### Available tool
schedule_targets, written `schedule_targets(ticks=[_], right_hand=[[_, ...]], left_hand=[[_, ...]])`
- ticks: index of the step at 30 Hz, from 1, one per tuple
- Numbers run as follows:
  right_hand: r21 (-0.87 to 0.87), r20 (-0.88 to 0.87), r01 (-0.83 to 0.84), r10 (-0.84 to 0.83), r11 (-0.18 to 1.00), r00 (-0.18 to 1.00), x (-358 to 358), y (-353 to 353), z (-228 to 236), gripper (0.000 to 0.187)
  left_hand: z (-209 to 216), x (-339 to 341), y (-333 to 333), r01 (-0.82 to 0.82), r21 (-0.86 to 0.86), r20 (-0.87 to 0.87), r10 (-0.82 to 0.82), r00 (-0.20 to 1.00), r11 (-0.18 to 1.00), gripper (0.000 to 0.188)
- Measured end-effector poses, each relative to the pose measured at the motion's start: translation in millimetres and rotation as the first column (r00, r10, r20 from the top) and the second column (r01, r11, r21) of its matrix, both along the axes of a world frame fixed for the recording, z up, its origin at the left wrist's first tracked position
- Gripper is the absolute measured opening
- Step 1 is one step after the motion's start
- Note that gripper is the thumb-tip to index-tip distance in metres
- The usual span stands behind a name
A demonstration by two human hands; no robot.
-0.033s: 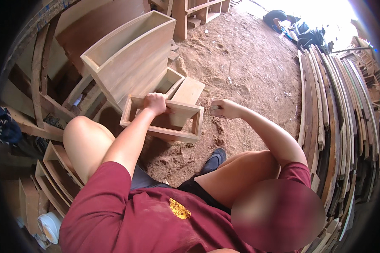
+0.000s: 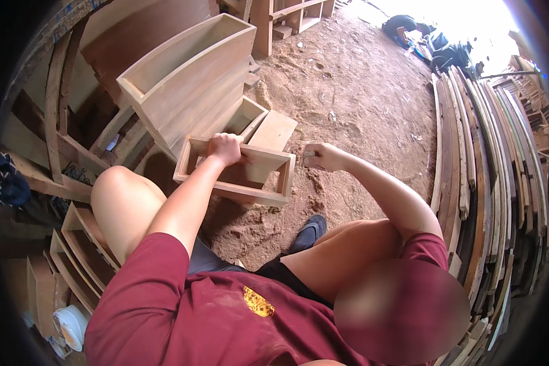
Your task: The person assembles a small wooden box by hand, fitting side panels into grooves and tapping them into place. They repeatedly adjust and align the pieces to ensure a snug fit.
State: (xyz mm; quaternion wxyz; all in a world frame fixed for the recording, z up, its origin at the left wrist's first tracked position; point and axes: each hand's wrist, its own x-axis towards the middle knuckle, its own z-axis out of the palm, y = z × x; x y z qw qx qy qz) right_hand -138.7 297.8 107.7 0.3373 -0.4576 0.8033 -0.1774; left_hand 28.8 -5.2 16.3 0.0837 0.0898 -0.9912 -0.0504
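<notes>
Left hand [image 2: 226,149] clasping open wooden box [image 2: 232,191] by far rim, right hand [image 2: 324,157] curled closed, contents unclear, larger box [image 2: 192,85] behind

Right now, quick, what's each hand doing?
Left hand: closed on the far rim of the rectangular wooden box frame.
Right hand: curled closed; can't tell whether it holds something.

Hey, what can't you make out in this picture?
Head view:
Anything the bare right hand may hold: its curled fingers hide it.
Far rim of the rectangular brown wooden frame: partly covered by the bare left hand.
What the blurred grey-and-maroon oval hides, lower right.
Upper-right background: bright white glare washes it out.
</notes>
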Motion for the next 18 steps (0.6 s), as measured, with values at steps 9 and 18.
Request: schedule_targets(ticks=[9,18], right_hand=[[-0.08,0.106,0.177,-0.168,0.981,0.98,-10.3,-7.9,-64.6,0.034],[-0.015,0.378,0.29,-0.263,0.957,0.887,-20.6,-7.8,-65.0,0.034]], left_hand=[[-6.0,-3.8,-2.0,0.053,-0.004,-0.075,-0.053,0.996,0.999,0.014],[-9.1,-4.3,-5.3,0.083,-0.003,-0.103,-0.083,0.991,0.997,0.011]])
